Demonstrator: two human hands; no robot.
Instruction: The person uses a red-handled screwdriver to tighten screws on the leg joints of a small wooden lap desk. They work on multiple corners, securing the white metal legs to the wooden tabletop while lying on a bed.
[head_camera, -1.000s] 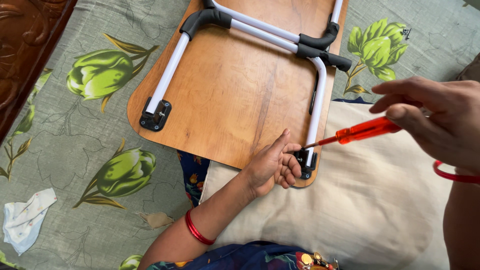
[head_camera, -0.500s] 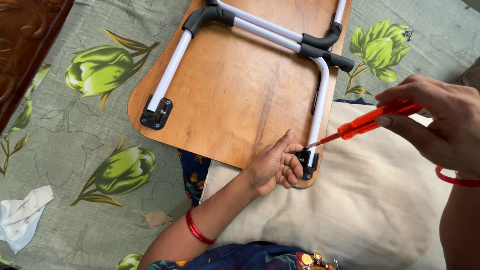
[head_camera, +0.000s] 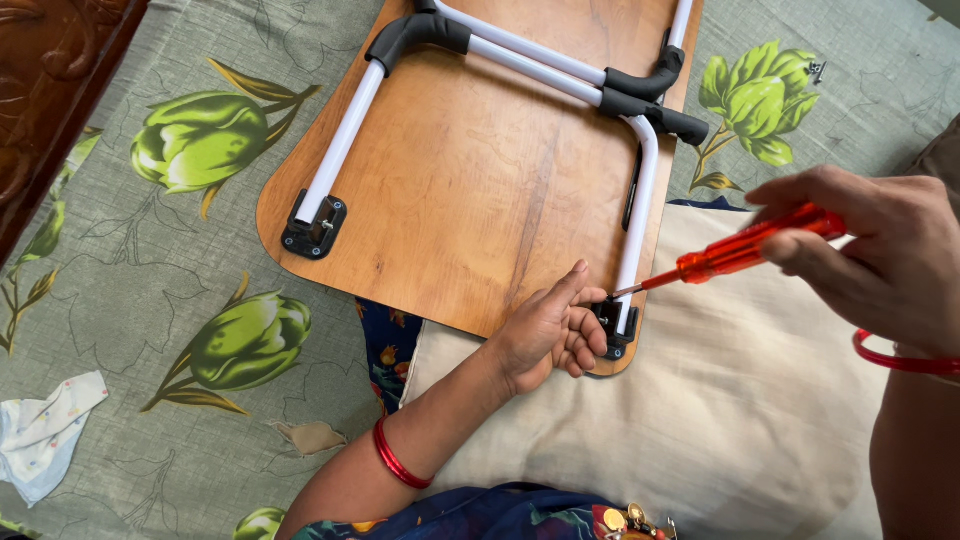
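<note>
Since the earlier frames the right hand (head_camera: 880, 255) has hardly shifted: it sits a little lower, w/ the orange screwdriver (head_camera: 745, 252) less steep, while its tip stays at the same spot. This hand is clenched around the handle, thumb and fingers wrapped near the back end, and a red bangle (head_camera: 900, 357) hangs at the wrist. From the grip the shaft runs down and away to the left, ending at the black bracket (head_camera: 613, 325) which fixes the white tube leg (head_camera: 640, 215) to the corner of the upturned wooden tray table (head_camera: 470, 200). The left hand (head_camera: 550, 335) lies just beside that tip, fingers curled against the bracket and touching it, forefinger stretched along the wood; it grasps nothing that I can see, it only presses. Whether a screw is pinched under the fingers I cannot tell. To do this step well, I judge the blade should sit full in the screw head and in line w/ the screw, because at such a slant it may slip out toward the left fingers; more push along the shaft, slow turn. Left forearm comes up from below, wrist bent slightly; right forearm enters from the right edge, wrist raised above the cream pillow (head_camera: 720, 440) under the table corner.
</note>
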